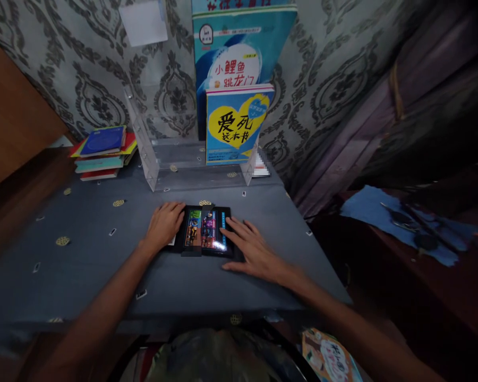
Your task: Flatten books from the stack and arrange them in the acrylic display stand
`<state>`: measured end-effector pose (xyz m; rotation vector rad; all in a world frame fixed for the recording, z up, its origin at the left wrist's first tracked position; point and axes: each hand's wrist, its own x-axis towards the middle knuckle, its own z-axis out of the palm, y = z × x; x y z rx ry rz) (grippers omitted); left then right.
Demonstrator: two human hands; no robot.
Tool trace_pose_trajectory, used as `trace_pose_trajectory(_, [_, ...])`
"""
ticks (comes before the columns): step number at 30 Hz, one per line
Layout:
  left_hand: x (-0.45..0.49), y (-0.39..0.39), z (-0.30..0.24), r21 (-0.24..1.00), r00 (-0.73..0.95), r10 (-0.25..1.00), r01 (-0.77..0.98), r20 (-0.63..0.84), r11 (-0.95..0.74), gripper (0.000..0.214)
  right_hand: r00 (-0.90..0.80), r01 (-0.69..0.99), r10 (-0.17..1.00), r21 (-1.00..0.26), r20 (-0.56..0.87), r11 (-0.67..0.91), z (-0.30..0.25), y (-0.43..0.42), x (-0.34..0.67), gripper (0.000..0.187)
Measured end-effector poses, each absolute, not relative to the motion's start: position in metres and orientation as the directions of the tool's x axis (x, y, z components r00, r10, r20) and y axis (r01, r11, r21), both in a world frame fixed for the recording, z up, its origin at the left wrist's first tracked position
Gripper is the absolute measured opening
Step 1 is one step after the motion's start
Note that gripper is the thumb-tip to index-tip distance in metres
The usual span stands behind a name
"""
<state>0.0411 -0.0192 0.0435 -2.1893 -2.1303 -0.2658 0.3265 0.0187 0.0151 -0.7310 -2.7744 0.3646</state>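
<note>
A dark book with a colourful cover lies flat on the grey cloth-covered table. My left hand rests on its left edge, fingers curled down over that side. My right hand lies on the book's right edge with its fingers spread flat. Behind the book stands a clear acrylic rack holding a blue book with a yellow heart. A taller teal book leans upright behind that one.
A stack of several thin books sits at the table's back left. Patterned wallpaper rises behind. A dark wooden surface with blue cloth lies to the right. Another book lies below the table's front edge near my lap.
</note>
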Motion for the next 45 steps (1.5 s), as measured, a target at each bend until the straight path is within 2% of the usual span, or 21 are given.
trace_pose_trajectory(3, [0.043,-0.021,0.052,0.002,0.007,0.989,1.0,0.145,-0.007,0.032,-0.835,0.452,0.518,-0.306,0.184,0.838,0.012,0.023,0.331,0.068])
trace_pose_trajectory(6, [0.043,-0.025,0.061,-0.054,-0.035,0.992,0.998,0.118,0.041,0.031,-0.807,0.48,0.554,-0.319,0.206,0.817,0.014,0.035,0.33,0.06])
trace_pose_trajectory(11, [0.04,-0.031,0.064,-0.015,-0.104,0.991,0.994,0.081,0.106,0.031,-0.72,0.578,0.651,-0.31,0.24,0.754,0.023,0.065,0.317,0.045])
trace_pose_trajectory(16, [0.04,-0.031,0.053,0.028,-0.075,0.991,0.997,0.11,0.072,0.026,-0.676,0.61,0.694,-0.339,0.25,0.716,0.024,0.092,0.293,0.029])
trace_pose_trajectory(26, [0.048,-0.021,0.041,0.138,-0.118,0.986,0.985,0.113,0.103,0.023,-0.612,0.571,0.717,-0.443,0.333,0.692,0.006,0.118,0.256,0.032])
trace_pose_trajectory(35, [0.04,-0.01,0.049,0.114,-0.108,0.992,0.988,0.069,0.1,0.026,-0.612,0.553,0.695,-0.423,0.377,0.717,0.006,0.109,0.257,0.03])
trace_pose_trajectory(41, [0.018,0.021,0.039,0.155,0.019,0.952,0.986,0.307,-0.069,0.028,-0.645,0.5,0.634,-0.393,0.426,0.772,0.002,0.104,0.256,0.032])
trace_pose_trajectory(45, [0.011,0.035,0.022,0.213,0.04,0.934,0.969,0.356,-0.123,0.031,-0.68,0.47,0.619,-0.415,0.392,0.779,0.001,0.105,0.255,0.038])
